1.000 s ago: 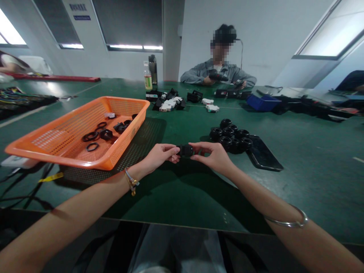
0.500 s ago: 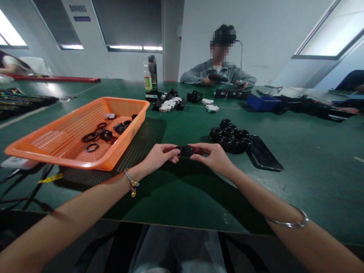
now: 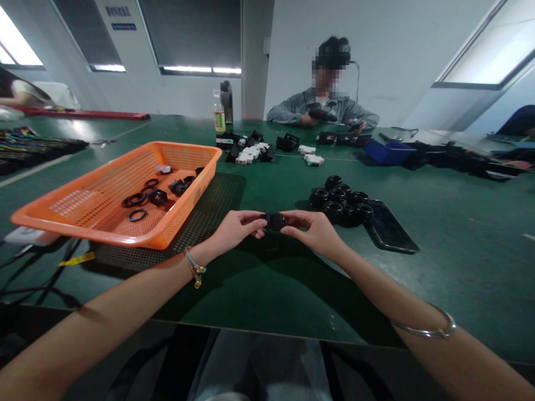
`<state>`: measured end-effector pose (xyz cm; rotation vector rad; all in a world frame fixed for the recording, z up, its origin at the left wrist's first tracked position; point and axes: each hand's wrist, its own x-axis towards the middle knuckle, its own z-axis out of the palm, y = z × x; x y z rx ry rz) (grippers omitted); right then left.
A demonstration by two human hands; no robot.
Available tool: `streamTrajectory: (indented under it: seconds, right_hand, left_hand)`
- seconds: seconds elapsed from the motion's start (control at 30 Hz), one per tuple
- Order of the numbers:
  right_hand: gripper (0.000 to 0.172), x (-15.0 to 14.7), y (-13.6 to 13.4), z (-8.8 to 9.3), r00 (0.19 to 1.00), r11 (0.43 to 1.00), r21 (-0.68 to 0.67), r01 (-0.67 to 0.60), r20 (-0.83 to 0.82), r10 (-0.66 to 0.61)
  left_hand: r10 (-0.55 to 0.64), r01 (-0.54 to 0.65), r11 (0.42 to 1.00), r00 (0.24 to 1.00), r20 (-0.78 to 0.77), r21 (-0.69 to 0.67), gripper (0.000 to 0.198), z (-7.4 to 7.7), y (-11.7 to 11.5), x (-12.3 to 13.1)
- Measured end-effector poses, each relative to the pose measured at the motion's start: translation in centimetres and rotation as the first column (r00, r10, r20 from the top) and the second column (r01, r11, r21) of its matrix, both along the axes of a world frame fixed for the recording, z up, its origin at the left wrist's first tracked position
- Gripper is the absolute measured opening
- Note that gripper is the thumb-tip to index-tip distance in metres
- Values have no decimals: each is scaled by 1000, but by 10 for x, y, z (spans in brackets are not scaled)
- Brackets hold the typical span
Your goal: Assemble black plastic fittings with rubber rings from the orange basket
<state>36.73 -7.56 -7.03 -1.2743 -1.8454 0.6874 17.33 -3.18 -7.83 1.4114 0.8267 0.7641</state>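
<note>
A small black round part (image 3: 275,221) is held level above the green table (image 3: 259,284), between my two hands. My left hand (image 3: 239,228) pinches its left end with thumb and fingers. On its right end the thumb and fingertips of my right hand (image 3: 311,227) are closed. Just beyond my right hand lies a heap of black round parts (image 3: 336,195), beside a dark phone (image 3: 390,225). To the left, an orange basket (image 3: 100,241) holds black rings (image 3: 137,215) and several other black pieces.
Farther back are white and black parts (image 3: 253,152), a blue box (image 3: 388,151), and two bottles (image 3: 219,114). Across the table a person (image 3: 324,106) holds a dark tool. Cables (image 3: 45,278) lie at the left under the basket.
The whole view has shifted slightly, so things sit a little farther right. Both hands keep their grip on the black part, with no clear movement of their own.
</note>
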Motion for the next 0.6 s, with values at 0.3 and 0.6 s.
streamTrajectory:
  seconds: [0.3,0.6]
  right_hand:
    - [32,-1,-2,0,997,1000,20,5,-82,-4]
    - [36,0,0,-4,997,1000,29,1,-81,1]
  left_hand:
    - [14,-13,999,1000,19,-45,36,-1,1,1]
    - [8,-7,998,1000,26,-66,32,-3,0,2]
